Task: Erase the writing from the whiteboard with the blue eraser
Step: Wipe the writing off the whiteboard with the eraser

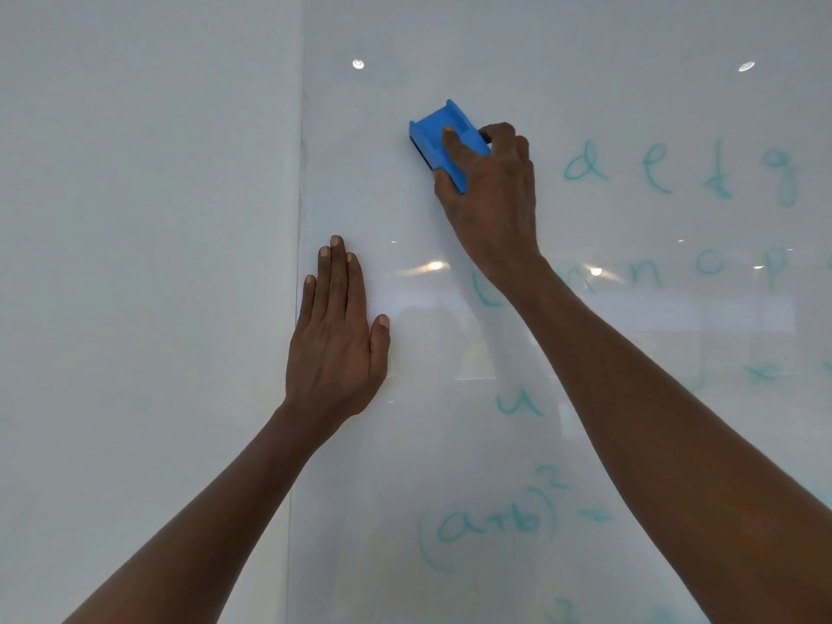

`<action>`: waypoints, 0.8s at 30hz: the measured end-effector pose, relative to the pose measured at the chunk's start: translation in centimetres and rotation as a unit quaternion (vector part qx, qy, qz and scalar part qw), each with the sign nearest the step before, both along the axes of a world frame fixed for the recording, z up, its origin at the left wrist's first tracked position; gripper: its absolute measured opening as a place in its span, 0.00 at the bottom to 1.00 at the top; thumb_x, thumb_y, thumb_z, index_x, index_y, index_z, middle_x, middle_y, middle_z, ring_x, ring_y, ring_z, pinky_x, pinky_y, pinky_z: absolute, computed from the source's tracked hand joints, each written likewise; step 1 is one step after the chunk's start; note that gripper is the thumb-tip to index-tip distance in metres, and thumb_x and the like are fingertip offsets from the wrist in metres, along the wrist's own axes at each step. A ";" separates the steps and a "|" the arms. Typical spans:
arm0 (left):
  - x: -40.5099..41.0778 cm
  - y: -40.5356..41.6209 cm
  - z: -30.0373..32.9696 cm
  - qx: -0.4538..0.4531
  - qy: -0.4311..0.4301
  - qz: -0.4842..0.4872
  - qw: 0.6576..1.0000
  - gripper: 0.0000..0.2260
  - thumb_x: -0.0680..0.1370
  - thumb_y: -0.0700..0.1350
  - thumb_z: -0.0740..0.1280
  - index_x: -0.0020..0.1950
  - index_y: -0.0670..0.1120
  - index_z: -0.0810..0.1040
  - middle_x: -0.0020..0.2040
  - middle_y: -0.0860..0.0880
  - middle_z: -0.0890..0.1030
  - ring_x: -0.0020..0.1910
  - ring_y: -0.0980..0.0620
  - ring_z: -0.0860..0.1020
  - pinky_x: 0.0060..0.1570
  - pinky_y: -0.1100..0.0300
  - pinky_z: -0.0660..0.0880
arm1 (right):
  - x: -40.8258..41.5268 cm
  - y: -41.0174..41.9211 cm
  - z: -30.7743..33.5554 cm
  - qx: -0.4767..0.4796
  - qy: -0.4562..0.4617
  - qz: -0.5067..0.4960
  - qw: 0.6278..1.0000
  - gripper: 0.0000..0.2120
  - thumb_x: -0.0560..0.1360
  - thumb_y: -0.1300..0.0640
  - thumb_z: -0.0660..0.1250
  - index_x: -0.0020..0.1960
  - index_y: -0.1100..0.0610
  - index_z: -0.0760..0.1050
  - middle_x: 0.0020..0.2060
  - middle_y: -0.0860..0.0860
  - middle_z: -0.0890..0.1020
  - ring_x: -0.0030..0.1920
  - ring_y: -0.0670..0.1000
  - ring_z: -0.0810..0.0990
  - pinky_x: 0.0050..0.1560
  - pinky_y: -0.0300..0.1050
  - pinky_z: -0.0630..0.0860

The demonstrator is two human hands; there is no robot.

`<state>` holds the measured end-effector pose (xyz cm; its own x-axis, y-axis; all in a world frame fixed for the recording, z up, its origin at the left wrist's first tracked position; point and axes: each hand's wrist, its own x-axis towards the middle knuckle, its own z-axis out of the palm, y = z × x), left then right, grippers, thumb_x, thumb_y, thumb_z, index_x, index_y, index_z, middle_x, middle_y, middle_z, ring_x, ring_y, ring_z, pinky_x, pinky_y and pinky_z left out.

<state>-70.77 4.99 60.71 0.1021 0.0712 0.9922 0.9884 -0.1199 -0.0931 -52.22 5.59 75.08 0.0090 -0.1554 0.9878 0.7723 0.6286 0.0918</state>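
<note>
A glossy whiteboard (630,47) fills the view. My right hand (488,191) grips the blue eraser (434,128) and presses it flat on the board at upper centre, tilted toward the upper left. Teal handwriting (657,173) runs in rows to the right of the eraser: letters d, e, f, g, then n, o, p lower down. Below them are a u (517,405) and a formula (490,526) reading (a+b) squared. My left hand (335,335) lies flat on the board, fingers straight and pointing up, holding nothing.
A vertical seam (298,218) separates the board from a plain pale panel (135,263) on the left. Ceiling lights reflect as bright spots (358,64) on the glossy surface. My right forearm (653,398) covers part of the middle rows of letters.
</note>
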 end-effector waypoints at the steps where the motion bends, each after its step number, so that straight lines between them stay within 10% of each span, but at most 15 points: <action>1: 0.0 0.0 0.0 0.000 0.001 0.001 1.000 0.32 0.83 0.51 0.51 0.83 0.37 0.48 0.84 0.41 0.46 0.84 0.46 0.44 0.82 0.49 0.47 | 0.5 0.1 0.1 -0.001 0.003 0.001 1.000 0.22 0.80 0.50 0.63 0.72 0.54 0.72 0.61 0.59 0.73 0.58 0.58 0.73 0.59 0.49 0.70; 24: 0.0 0.1 -0.1 0.008 0.004 0.007 1.000 0.31 0.83 0.50 0.50 0.83 0.36 0.50 0.84 0.40 0.47 0.84 0.45 0.46 0.82 0.49 0.47 | 9.7 2.3 -1.2 -0.040 0.143 -0.025 0.989 0.22 0.82 0.49 0.60 0.74 0.53 0.69 0.63 0.58 0.75 0.60 0.59 0.71 0.62 0.50 0.66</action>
<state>-70.78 5.07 60.62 0.1099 0.0563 0.9924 0.9891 -0.1046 -0.1036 -42.48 7.93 73.90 0.2838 -0.0839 0.9552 0.7900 0.5850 -0.1834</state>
